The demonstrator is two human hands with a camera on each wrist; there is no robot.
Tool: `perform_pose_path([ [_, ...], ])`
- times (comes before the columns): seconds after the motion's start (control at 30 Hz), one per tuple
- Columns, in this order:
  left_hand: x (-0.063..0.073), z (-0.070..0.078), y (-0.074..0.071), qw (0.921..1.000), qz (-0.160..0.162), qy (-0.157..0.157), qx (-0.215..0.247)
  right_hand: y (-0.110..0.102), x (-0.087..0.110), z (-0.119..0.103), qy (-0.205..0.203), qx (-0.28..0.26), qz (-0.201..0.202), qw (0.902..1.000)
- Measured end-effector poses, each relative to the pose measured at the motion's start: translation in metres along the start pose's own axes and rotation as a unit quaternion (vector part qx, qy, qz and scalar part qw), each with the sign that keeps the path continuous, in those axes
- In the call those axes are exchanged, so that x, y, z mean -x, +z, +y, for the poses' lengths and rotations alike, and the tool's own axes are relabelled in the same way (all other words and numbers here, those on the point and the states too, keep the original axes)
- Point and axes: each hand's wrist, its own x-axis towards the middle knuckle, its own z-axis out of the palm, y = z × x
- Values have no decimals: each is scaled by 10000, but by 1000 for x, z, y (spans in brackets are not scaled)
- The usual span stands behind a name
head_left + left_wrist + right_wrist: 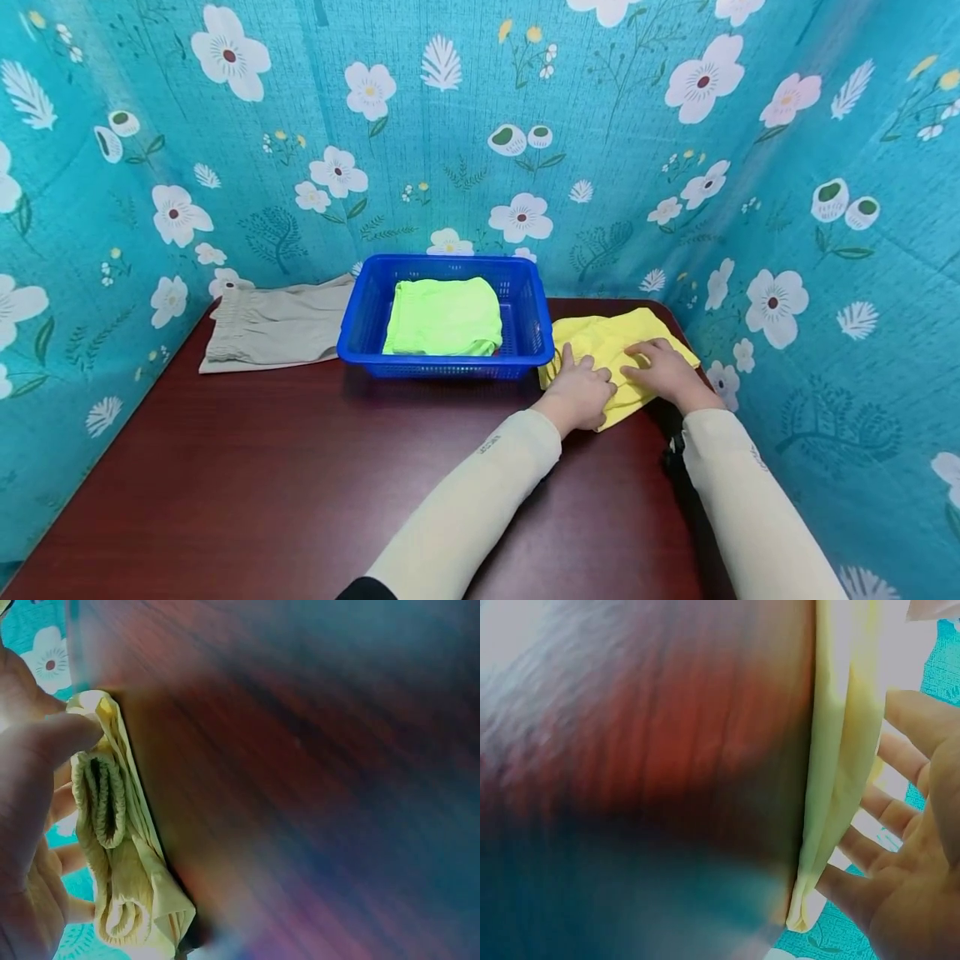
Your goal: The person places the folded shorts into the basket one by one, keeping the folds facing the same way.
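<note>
Folded yellow shorts [592,335] lie at the table's far right corner, beside the basket. On their left part rests my left hand [579,390], fingers spread over the cloth. The left wrist view shows its thumb [71,739] at the top of the folded layers, by a gathered elastic edge. My right hand [663,373] touches the shorts' right side with its fingers loosely bent. In the right wrist view its fingertips meet the smooth folded edge [840,757], with no cloth gripped.
A blue plastic basket [442,360] stands at the back middle, holding folded neon-green shorts [446,317]. Beige pants [281,321] with a gathered waist lie left of it. A floral teal curtain [450,167] hangs behind and beside the dark red table [300,475].
</note>
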Motion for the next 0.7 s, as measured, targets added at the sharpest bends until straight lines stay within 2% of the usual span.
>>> perform_pose_path([
  [0.4, 9, 8, 1, 9997, 81, 85, 198, -4, 10, 3, -26, -246, -213, 9995],
  [0.7, 19, 24, 1, 9999, 67, -19, 73, -8, 19, 1, -136, -249, -466, 9985],
])
